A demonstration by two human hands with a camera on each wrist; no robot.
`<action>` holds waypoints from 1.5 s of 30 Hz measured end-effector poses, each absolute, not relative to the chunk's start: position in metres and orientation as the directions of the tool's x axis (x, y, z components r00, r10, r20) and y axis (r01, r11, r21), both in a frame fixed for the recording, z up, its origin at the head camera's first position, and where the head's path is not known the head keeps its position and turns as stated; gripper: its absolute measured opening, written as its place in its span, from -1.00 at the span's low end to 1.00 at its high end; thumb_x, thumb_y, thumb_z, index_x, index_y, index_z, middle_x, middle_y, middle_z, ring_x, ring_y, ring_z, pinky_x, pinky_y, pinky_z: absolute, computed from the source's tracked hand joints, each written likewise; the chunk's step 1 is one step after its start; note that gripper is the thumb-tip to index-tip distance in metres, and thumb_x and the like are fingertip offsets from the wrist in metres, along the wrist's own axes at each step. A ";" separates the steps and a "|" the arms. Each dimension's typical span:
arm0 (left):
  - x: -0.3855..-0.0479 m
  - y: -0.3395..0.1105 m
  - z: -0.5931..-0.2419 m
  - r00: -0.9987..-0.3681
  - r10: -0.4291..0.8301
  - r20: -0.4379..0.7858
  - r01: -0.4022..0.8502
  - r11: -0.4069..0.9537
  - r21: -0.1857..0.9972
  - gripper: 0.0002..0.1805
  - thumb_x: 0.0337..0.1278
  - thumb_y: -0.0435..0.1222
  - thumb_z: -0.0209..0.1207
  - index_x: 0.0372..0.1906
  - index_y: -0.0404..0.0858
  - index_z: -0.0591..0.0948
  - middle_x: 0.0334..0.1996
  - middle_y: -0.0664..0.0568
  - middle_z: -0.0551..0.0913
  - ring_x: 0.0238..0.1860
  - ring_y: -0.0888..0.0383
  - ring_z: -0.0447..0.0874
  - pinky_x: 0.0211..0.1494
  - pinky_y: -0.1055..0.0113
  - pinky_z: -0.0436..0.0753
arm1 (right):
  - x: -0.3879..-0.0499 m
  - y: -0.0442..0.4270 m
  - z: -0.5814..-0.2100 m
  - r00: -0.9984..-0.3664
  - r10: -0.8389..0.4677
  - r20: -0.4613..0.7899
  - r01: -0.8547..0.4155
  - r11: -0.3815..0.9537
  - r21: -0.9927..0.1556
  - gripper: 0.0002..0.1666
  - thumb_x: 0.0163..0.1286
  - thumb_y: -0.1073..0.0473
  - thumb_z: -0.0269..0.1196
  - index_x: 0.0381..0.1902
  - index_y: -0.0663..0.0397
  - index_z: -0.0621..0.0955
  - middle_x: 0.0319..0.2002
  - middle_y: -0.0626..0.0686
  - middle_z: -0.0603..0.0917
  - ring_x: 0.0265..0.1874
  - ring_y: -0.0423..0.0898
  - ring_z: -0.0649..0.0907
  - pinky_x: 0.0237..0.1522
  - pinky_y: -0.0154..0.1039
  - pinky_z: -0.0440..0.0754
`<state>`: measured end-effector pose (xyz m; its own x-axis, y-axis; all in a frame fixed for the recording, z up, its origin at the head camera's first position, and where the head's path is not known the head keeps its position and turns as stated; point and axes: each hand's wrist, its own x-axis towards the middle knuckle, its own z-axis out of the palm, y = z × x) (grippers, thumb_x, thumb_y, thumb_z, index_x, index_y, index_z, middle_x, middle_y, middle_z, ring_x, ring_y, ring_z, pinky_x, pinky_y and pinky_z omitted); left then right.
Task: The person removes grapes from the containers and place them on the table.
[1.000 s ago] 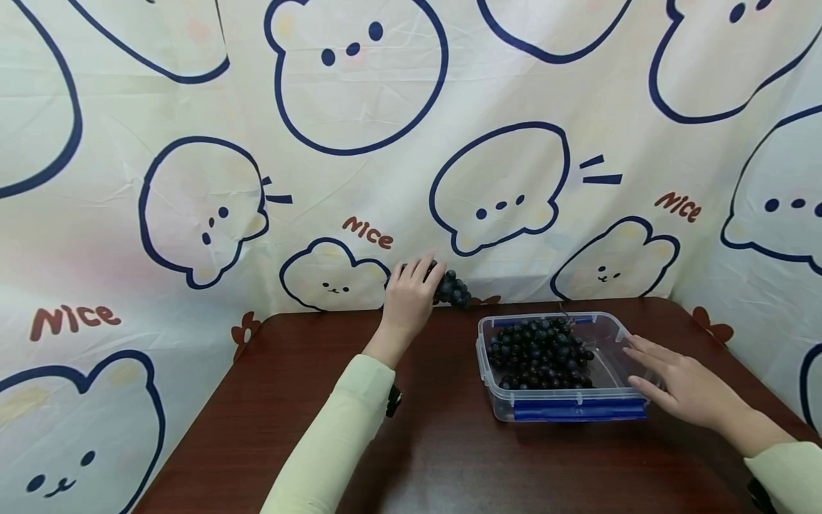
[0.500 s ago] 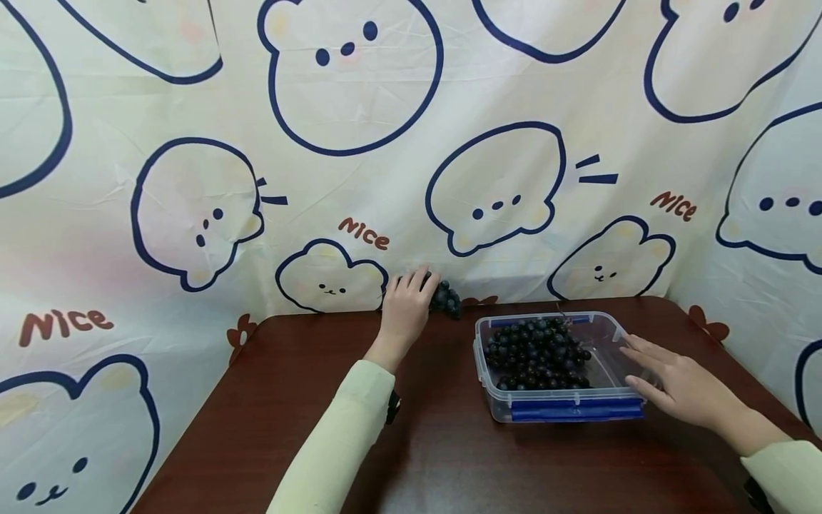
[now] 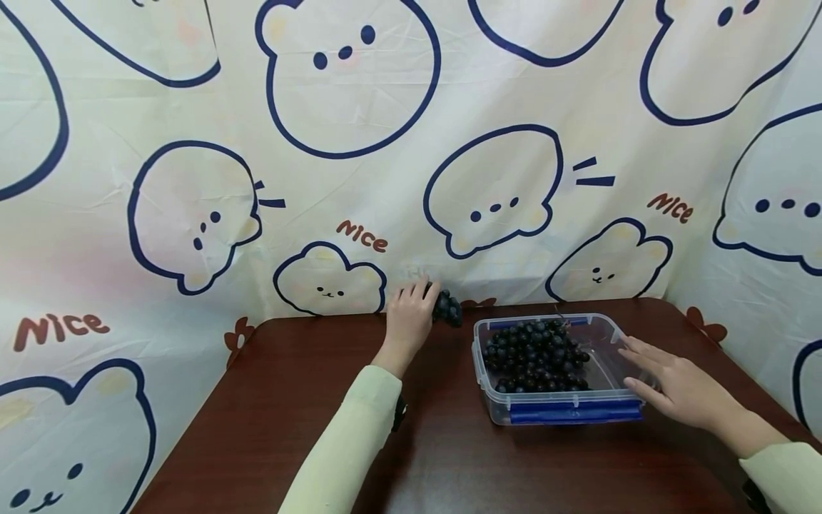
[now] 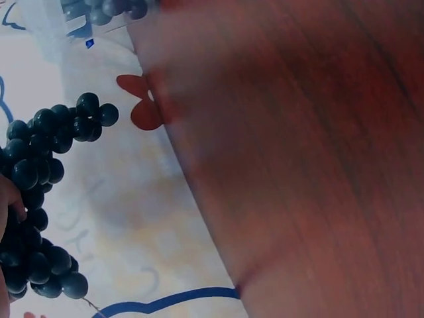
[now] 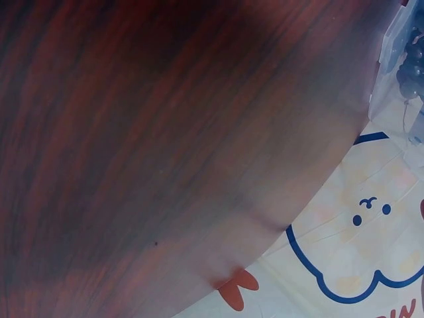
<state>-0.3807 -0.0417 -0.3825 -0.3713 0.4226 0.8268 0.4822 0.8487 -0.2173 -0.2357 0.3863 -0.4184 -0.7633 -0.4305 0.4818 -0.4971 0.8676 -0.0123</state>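
Near the table's back edge, my left hand (image 3: pixel 409 318) grips a bunch of dark grapes (image 3: pixel 447 309). In the left wrist view the bunch (image 4: pixel 41 139) spreads along the left side, with a fingertip pressed among the berries and a thin stem poking out below. More dark grapes (image 3: pixel 536 357) lie heaped in the left part of a clear plastic box (image 3: pixel 576 410) with blue clips, its top uncovered. My right hand (image 3: pixel 683 389) rests against the box's right side, fingers extended. The right wrist view catches only a corner of the box (image 5: pixel 391 66), not the hand.
A dark red-brown wooden table (image 3: pixel 308 400) carries the box. Right behind it hangs a pale cloth backdrop (image 3: pixel 359 193) with cartoon outlines, which also covers both sides.
My left hand and the bunch have come down slightly, from in front of the cloth toward the table's back edge. The right hand stays at the box.
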 end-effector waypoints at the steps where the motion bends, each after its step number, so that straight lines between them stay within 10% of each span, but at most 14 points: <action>1: -0.381 -0.041 -0.384 -0.380 0.424 0.822 0.476 0.852 -0.219 -0.69 0.14 -0.43 0.26 0.01 -0.18 0.66 0.04 -0.13 0.64 -0.14 -0.05 0.69 -0.10 0.06 0.65 | -0.236 0.386 -0.419 -0.763 -0.429 0.483 -0.496 0.868 -0.012 -0.40 0.23 0.03 0.37 0.15 0.24 0.58 0.23 0.27 0.49 0.05 0.26 0.58 -0.10 0.21 0.56; 26: -0.388 -0.027 -0.413 -0.434 0.372 0.820 0.448 0.879 -0.162 -0.74 0.10 -0.43 0.31 -0.09 -0.20 0.63 -0.03 -0.14 0.65 -0.31 -0.05 0.70 -0.24 0.05 0.67 | -0.238 0.387 -0.422 -0.767 -0.425 0.480 -0.492 0.870 -0.016 -0.40 0.24 0.02 0.37 0.16 0.23 0.58 0.23 0.28 0.49 0.07 0.25 0.58 -0.10 0.21 0.57; 45: -0.383 -0.033 -0.419 -0.597 0.354 0.720 0.402 0.909 -0.114 -0.64 0.09 -0.38 0.33 0.03 -0.23 0.58 -0.13 -0.15 0.63 -0.44 -0.03 0.67 -0.36 0.12 0.66 | -0.236 0.386 -0.420 -0.767 -0.423 0.483 -0.490 0.871 -0.015 -0.41 0.24 0.02 0.36 0.15 0.23 0.58 0.24 0.28 0.49 0.08 0.27 0.56 -0.05 0.22 0.55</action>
<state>-0.3834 -0.0332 -0.4189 -0.5971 0.3539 0.7199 0.4016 0.9087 -0.1136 -0.2364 0.3862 -0.4199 -0.7665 -0.4227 0.4835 -0.4903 0.8714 -0.0155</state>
